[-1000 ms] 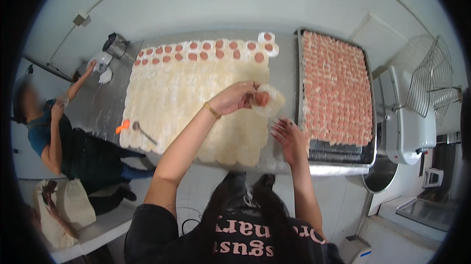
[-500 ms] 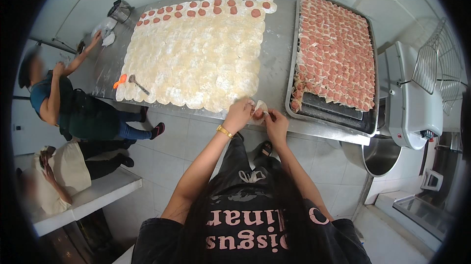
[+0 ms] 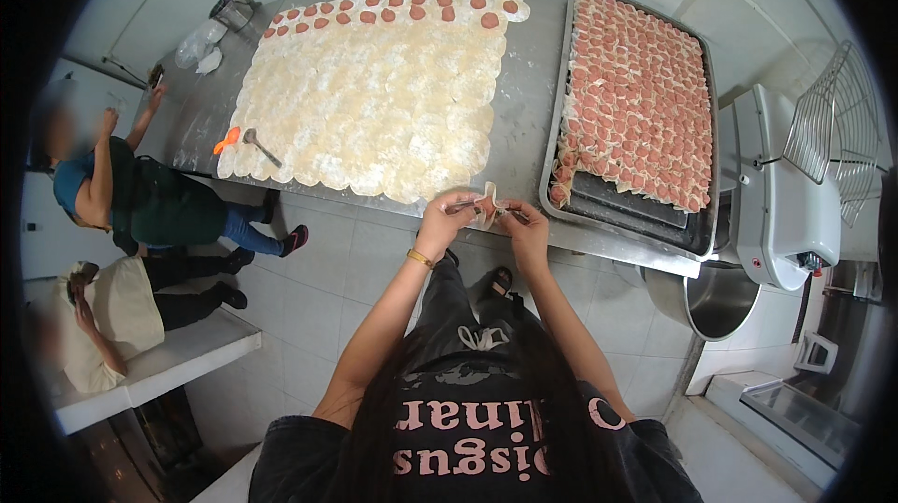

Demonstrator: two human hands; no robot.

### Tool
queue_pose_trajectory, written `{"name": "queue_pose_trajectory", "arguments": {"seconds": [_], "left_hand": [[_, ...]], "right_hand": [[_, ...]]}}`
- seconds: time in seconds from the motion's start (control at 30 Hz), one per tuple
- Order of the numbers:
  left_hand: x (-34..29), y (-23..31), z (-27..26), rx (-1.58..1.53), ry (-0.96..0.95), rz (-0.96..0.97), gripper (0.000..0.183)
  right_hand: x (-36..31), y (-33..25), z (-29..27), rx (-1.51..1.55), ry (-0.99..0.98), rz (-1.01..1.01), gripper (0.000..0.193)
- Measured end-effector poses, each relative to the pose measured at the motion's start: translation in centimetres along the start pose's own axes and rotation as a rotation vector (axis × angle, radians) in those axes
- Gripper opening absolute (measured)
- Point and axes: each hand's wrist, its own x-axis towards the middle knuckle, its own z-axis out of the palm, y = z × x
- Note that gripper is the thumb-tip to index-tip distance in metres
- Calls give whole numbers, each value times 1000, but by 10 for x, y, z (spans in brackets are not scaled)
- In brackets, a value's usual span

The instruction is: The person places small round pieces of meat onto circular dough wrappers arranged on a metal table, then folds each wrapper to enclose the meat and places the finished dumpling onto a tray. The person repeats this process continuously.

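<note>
Left hand, right hand, wrapper between

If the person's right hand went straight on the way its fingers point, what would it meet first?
The filled wrapper already at the right hand's fingertips; just past it, most likely the left hand, though depth is hard to judge.

Cream wrapper, pinkish filling, white-mottled cream dough rounds, black tray

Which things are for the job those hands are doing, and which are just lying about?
Probably for the job: filled wrapper; dough rounds; pink filling blobs; tray of filled pieces.

Probably just lying about: plastic bag; metal container; mixer, standing by.
</note>
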Motion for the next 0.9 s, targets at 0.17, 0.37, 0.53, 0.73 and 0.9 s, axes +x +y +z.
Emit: {"name": "queue_pose_trajectory", "arguments": {"seconds": [0.17,0.37,0.53,0.73,0.9], "left_hand": [[0,0,-5,-68,49,19,14],[-2,9,-2,-51,26,75,13],[-8,16,0,-278,-13,79,16],[4,9,-6,103,11,174,17],[11,-4,-2,417,32,471,10]], "right_hand": [[-4,-15,3,177,-44,-4,25],[-9,-22,10,129,-128,-42,33],[4,-22,2,-162,-58,-98,35],[5,-35,2,-257,-132,-182,45],[7,-38,3,-395,-138,-233,49]]}}
